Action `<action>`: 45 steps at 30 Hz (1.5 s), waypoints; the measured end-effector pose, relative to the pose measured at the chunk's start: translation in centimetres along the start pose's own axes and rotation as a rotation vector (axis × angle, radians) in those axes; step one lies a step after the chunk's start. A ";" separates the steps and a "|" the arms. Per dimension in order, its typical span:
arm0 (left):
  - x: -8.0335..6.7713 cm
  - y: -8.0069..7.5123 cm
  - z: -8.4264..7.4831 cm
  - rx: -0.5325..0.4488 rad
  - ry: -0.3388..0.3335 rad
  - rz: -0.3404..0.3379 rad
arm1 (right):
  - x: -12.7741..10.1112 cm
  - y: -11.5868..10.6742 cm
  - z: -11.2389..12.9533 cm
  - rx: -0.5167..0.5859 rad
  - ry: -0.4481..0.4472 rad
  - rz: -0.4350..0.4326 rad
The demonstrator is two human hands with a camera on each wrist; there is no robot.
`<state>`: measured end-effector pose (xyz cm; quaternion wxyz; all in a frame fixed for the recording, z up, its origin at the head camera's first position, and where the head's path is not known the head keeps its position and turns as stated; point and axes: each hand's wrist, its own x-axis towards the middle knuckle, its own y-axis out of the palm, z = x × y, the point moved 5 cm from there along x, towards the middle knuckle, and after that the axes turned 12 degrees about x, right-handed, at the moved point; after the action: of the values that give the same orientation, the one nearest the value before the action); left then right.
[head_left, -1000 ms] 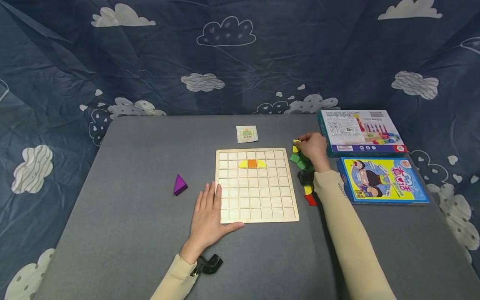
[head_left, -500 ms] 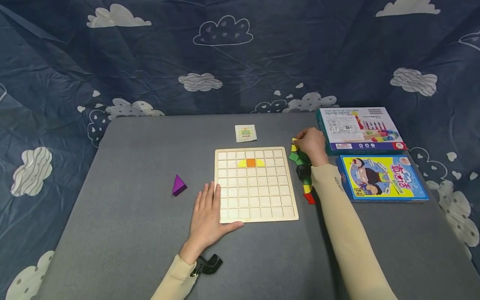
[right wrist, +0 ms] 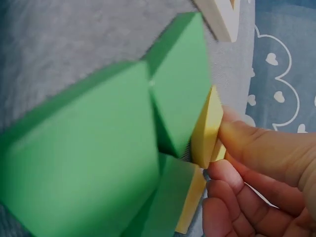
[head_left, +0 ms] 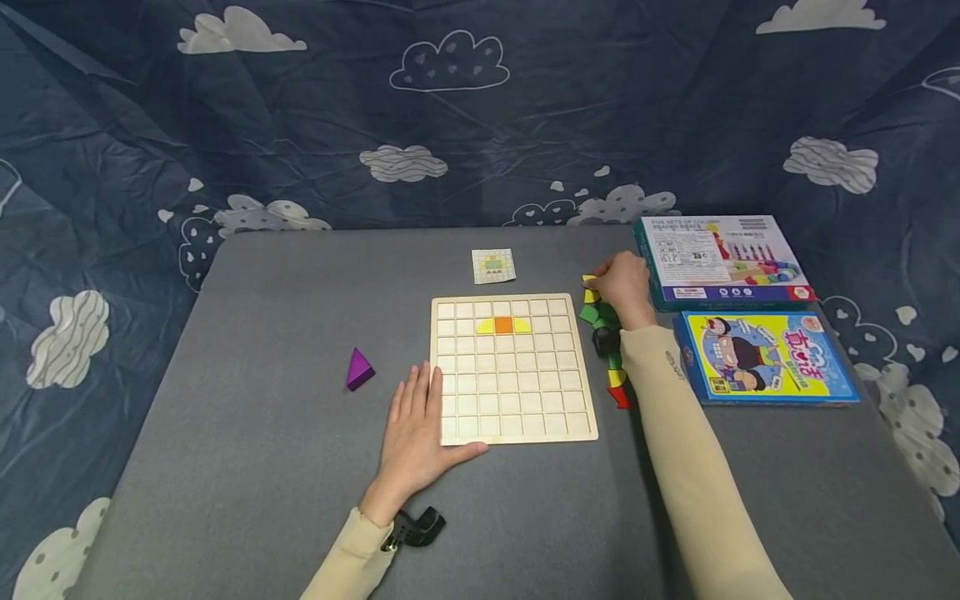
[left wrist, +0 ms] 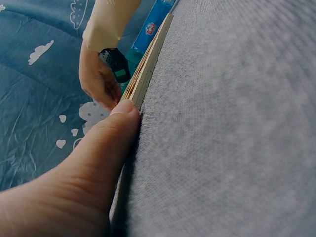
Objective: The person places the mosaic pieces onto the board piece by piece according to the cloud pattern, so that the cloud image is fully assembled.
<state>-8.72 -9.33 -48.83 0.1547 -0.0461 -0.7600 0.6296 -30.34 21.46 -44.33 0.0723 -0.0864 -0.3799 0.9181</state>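
My left hand (head_left: 416,425) lies flat on the table, fingers straight along the left edge of a wooden grid board (head_left: 528,385). Its thumb (left wrist: 111,140) presses the near edge in the left wrist view. An orange square (head_left: 503,325) sits in the board's grid between two yellow pieces, one being the right yellow piece (head_left: 522,326). To the right of the board, my right hand (head_left: 628,287) pinches a yellow block (right wrist: 206,131) between thumb and fingers. Large green blocks (right wrist: 180,81) lie beside it in the right wrist view; the hand and strap partly hide this row in the head view.
A small patterned card (head_left: 493,267) lies beyond the board, and a purple triangular block (head_left: 360,369) stands to its left. A red block (head_left: 619,396) ends the row at the near side. Two boxes, a white-topped one (head_left: 690,258) and a blue-and-yellow one (head_left: 817,367), flank the right arm.
My right hand has shifted slightly away from me at the far end of the block row. The left hand and the board stay in place.
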 end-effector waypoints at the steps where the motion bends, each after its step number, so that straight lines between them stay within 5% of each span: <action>1: 0.0 0.0 0.0 0.000 0.002 -0.004 | 0.0 0.0 0.0 0.002 -0.001 0.005; 13: 0.3 0.2 -0.2 -0.001 0.015 -0.010 | 0.2 -0.4 -0.3 -0.014 0.005 0.078; 25: 0.1 0.4 -0.2 -0.003 0.006 -0.001 | 0.0 0.1 -0.9 0.063 0.006 0.027; 35: 0.2 0.3 -0.1 -0.003 -0.002 0.023 | -1.2 -0.3 -0.3 0.130 -0.171 -0.031; 45: 0.0 0.2 0.0 0.010 0.002 0.014 | -4.0 0.6 1.9 0.279 -0.310 0.117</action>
<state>-8.78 -9.32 -48.99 0.1512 -0.0514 -0.7563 0.6345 -26.92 18.96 -43.02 -0.0293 0.0446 -0.2499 0.9668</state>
